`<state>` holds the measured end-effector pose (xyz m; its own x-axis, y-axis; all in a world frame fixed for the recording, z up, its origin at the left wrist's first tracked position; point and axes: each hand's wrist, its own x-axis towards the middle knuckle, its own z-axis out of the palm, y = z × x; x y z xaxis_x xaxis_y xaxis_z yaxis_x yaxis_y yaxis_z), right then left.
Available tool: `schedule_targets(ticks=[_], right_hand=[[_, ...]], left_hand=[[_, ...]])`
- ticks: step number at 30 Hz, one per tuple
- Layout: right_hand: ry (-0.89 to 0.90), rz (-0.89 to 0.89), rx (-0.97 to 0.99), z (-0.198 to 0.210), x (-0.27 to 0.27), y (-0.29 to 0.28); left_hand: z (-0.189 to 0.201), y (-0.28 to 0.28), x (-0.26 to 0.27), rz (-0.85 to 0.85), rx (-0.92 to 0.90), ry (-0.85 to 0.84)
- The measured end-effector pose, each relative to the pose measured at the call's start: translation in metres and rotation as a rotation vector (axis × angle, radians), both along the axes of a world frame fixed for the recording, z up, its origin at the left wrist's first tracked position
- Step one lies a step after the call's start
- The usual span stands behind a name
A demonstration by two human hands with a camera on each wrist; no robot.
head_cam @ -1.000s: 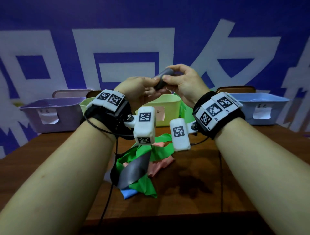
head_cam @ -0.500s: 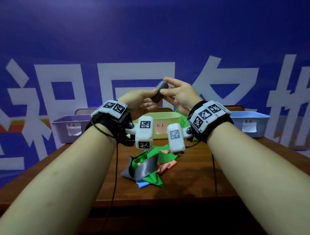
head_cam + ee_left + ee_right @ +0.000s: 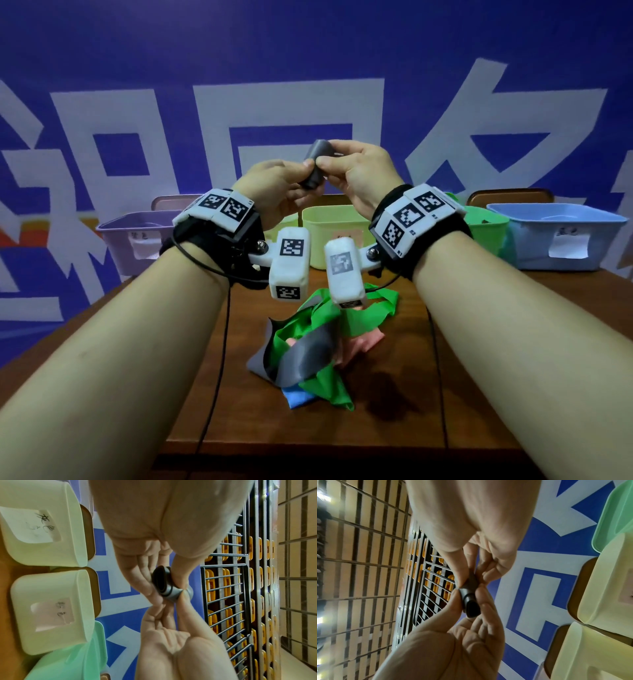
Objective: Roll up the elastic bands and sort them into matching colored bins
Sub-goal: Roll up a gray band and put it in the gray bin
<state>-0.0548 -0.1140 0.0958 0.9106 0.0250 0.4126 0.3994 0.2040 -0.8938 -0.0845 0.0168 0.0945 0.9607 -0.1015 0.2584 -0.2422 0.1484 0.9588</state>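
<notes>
Grey rolled band [image 3: 315, 163] pinched by two hands; five bins.

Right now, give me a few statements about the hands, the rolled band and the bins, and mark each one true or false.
1. Both the left hand and right hand hold the grey rolled band. True.
2. The roll rests on the table. False: it is held up in the air.
3. Loose bands lie in a pile on the table. True.
4. The blue bin stands at the far left. False: it is at the right; the purple bin is left.
</notes>
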Motion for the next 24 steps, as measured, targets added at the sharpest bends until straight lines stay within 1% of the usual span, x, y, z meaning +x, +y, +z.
schedule_targets(ticks=[3,7,10,12,14,17,20,24], right_hand=[[0.036,0.003,-0.038,-0.014,0.059,0.013],[0.098,0.019,-0.063,-0.036,0.146,0.03],[0.172,0.007,-0.107,-0.053,0.198,0.044],[0.237,0.011,-0.131,-0.053,0.221,0.053],[0.298,0.03,-0.143,-0.041,0.237,0.062],[0.381,0.077,-0.163,-0.006,0.258,0.078],[0.461,0.113,-0.229,0.027,0.275,0.099],[0.541,0.15,-0.268,0.059,0.282,0.125]], left_hand=[[-0.016,0.011,0.057,0.006,0.007,0.022],[-0.042,0.04,0.145,-0.047,-0.009,0.119],[-0.056,0.058,0.197,-0.081,0.091,0.205],[-0.056,0.067,0.219,-0.077,0.128,0.26],[-0.044,0.077,0.234,-0.062,0.136,0.315],[-0.009,0.091,0.25,-0.03,0.108,0.373],[0.027,0.109,0.255,0.03,0.072,0.444],[0.063,0.137,0.253,0.042,0.013,0.54]])
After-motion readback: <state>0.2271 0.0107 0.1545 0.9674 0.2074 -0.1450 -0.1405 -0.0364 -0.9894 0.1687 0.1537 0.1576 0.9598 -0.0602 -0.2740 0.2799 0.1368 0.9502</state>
